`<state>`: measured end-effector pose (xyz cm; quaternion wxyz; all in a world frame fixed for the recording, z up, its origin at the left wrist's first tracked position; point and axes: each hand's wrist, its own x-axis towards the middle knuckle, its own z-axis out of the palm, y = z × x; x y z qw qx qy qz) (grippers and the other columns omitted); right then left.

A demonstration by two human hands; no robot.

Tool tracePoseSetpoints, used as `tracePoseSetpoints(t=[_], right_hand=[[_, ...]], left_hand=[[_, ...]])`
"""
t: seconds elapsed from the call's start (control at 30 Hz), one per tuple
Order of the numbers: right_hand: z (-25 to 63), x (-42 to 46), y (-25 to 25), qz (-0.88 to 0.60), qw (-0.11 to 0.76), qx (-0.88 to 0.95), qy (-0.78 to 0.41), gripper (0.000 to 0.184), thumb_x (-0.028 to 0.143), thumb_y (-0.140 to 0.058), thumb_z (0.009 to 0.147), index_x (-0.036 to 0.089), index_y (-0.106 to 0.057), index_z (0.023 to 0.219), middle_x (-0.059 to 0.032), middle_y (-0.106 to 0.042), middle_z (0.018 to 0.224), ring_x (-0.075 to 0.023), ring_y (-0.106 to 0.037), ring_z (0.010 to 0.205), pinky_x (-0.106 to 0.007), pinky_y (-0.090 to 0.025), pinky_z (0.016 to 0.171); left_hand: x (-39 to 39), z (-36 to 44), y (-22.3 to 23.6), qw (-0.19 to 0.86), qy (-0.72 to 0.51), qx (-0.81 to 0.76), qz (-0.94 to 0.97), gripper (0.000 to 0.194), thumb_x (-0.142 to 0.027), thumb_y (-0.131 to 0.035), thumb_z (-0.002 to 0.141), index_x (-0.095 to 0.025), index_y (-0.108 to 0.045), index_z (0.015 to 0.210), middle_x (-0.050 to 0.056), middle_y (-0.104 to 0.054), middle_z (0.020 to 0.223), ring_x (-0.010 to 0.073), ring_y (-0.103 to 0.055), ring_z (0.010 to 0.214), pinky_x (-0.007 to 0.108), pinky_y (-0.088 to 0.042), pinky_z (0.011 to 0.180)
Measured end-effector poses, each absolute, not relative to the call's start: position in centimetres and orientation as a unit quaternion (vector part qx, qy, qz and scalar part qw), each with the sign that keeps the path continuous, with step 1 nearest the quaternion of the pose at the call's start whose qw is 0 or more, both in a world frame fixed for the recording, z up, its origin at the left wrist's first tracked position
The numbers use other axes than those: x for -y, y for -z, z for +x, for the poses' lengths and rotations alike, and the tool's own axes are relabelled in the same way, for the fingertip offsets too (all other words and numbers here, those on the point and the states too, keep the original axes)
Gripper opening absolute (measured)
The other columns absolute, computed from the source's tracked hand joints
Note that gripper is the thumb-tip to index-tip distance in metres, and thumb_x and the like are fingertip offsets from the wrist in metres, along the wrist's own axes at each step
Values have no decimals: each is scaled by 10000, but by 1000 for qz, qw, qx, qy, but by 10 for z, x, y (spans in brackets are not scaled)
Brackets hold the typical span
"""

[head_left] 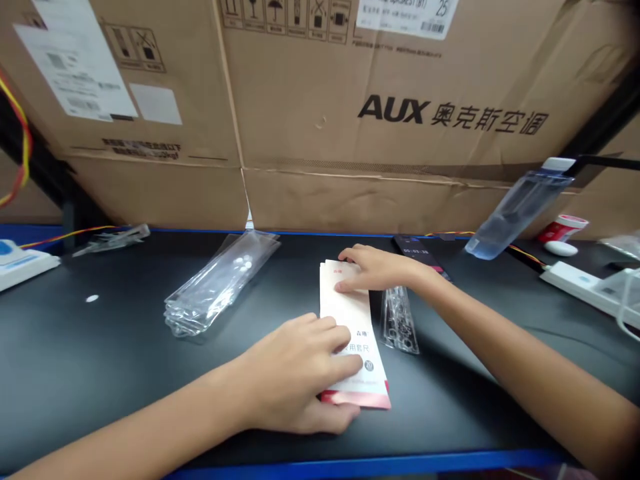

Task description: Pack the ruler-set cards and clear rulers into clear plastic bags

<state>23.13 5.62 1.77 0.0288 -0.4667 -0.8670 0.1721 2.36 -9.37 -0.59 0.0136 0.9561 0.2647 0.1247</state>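
Note:
A small stack of long white printed cards (345, 307) with a red band at the near end lies on the black table. My left hand (305, 373) grips the near part from the left, fingers curled over the top and thumb by the bottom edge. At the far end, my right hand (373, 267) has its thumb on the top face and its fingers at the far edge. Clear plastic rulers (399, 323) with cut-out holes lie just right of the cards, partly below my right forearm. Clear plastic sleeves (220, 283) are piled to the left.
Behind the table stand large cardboard boxes (320, 120). A dark phone (420, 252) lies beyond my right wrist. Toward the right are a leaning plastic bottle (520, 210), a red-and-white container (563, 229) and a power strip (590, 287). A blue edge (400, 465) borders the table's front.

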Motion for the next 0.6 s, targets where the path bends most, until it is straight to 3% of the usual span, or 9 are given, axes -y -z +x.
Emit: tracePoseSetpoints(t=[0.1,0.3,0.5,0.6], right_hand=[[227,-67,-19,-478,3,858,-187,801,707,-747,666,182,-634,1259,-158,-664,1264,-362,-646,1093,-399,-513,831],[224,-76,-26,-469,4,855,-221,528,652,-779,650,223,-655,932,-79,-721,1074,-293,-665,926,-328,-464,694],[230,-74,-29,-469,57,831,-294,476,572,-784,701,234,-619,993,-65,-723,1080,-283,-664,954,-316,-481,677],[238,-73,-32,-444,73,819,-356,435,501,-743,782,240,-613,1106,-55,-735,1094,-259,-693,969,-312,-535,724]], left_hand=[[94,25,10,-6,-128,-268,955,252,-443,-635,870,-208,-702,930,35,-575,807,192,-515,704,332,-348,596],[89,21,11,-5,-131,-250,959,349,-520,-619,921,-214,-693,1071,63,-620,906,211,-566,771,325,-402,658],[87,15,12,-26,-145,-235,961,430,-549,-528,984,-185,-687,1149,92,-661,966,221,-586,780,340,-441,671],[87,10,10,-9,-156,-240,958,424,-545,-573,959,-192,-687,1162,123,-669,1098,243,-623,871,360,-492,745]])
